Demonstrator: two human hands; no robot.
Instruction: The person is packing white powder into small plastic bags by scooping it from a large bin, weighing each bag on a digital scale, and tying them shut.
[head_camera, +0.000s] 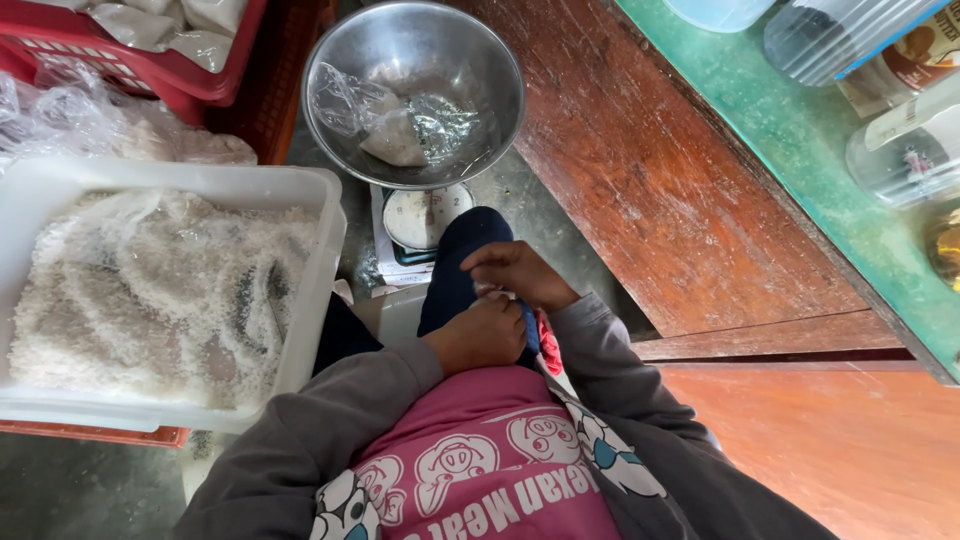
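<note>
Shiny silver round metal bowl; white rectangular plastic tub of off-white grains; red slatted plastic crate; reddish-brown wooden counter side under green top; pink cartoon-pig printed shirt; grey sleeves; dark navy trousers.

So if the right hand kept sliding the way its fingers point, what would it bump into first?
The right hand points left across the lap. It would probably first meet the white tub of rice, at its near wall, though depth is hard to judge and it may pass above the knee first.
</note>
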